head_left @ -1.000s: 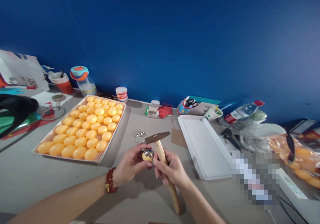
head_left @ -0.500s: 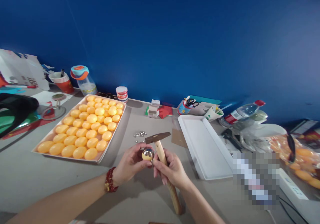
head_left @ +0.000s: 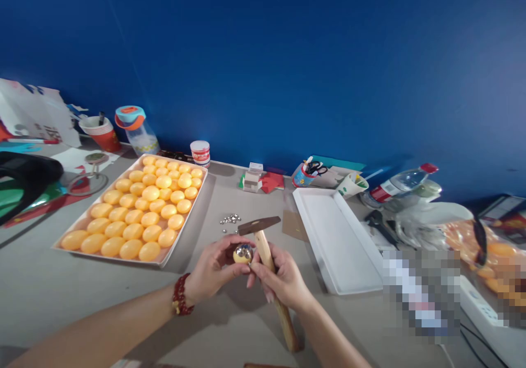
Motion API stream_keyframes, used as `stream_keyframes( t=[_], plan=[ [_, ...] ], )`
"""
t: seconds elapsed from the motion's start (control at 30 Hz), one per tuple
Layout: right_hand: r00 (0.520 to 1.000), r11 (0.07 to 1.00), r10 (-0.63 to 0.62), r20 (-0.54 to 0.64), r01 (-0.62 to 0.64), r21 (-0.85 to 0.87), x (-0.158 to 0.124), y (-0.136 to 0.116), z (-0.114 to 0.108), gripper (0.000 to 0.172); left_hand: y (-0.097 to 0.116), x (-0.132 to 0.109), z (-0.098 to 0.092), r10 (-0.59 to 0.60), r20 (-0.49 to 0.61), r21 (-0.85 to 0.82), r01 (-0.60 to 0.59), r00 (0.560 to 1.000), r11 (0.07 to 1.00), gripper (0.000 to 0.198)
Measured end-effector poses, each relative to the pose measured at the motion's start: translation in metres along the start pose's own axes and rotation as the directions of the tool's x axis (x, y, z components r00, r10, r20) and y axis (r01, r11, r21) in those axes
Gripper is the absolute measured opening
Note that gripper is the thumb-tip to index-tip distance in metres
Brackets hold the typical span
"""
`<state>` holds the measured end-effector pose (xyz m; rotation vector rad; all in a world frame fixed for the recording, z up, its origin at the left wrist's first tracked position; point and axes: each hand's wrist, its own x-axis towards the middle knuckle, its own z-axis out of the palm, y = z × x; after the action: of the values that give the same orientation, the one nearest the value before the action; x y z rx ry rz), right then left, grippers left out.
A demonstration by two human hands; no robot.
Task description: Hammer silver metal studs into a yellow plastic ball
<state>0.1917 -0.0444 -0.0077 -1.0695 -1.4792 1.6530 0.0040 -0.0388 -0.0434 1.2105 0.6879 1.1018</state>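
My left hand [head_left: 213, 269] is closed around a small yellow ball [head_left: 242, 254] with shiny metal studs on it, held above the table. My right hand [head_left: 283, 280] grips the wooden handle of a small hammer [head_left: 267, 258], whose dark head [head_left: 258, 226] points up just above the ball. The fingertips of both hands meet at the ball. A little pile of metal studs [head_left: 230, 220] lies on the table just beyond the hands.
A tray [head_left: 193, 214] full of yellow balls sits at the left. An empty white tray [head_left: 341, 242] lies to the right. Cups, a jar [head_left: 200, 153], scissors [head_left: 314, 167], a water bottle [head_left: 400, 184] and paper scraps line the blue wall. A bag of orange balls [head_left: 489, 253] is at far right.
Nothing has visibly changed beyond a slight shift of the view; both hands stay together at the ball.
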Motion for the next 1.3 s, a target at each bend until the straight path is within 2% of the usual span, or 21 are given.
stream_keyframes(
  t=[0.33,0.57,0.83,1.07,1.3],
  plan=[
    [1.000,0.996,-0.016,0.005,0.017,-0.082,-0.001,-0.002,0.000,0.029,0.004,-0.002,0.001,0.018,-0.034,0.084,-0.015,0.999,0.996,0.039],
    [1.000,0.993,-0.026,0.004,0.026,-0.115,-0.001,-0.002,0.000,0.029,0.004,-0.003,0.001,-0.031,-0.033,0.072,0.034,0.999,0.997,0.038],
    [1.000,0.992,-0.018,0.003,0.018,-0.125,-0.002,-0.005,0.000,0.027,0.009,-0.004,0.000,0.033,-0.044,0.231,-0.022,0.999,0.973,0.039],
    [1.000,0.978,-0.005,-0.004,0.004,-0.207,-0.004,-0.010,-0.002,0.020,0.011,-0.004,0.003,0.017,0.000,0.214,-0.017,1.000,0.977,0.036],
    [1.000,0.982,0.004,-0.017,-0.008,-0.189,-0.002,-0.011,-0.001,0.023,0.013,-0.005,0.003,0.043,-0.040,0.277,-0.030,0.998,0.960,0.036]
  ],
)
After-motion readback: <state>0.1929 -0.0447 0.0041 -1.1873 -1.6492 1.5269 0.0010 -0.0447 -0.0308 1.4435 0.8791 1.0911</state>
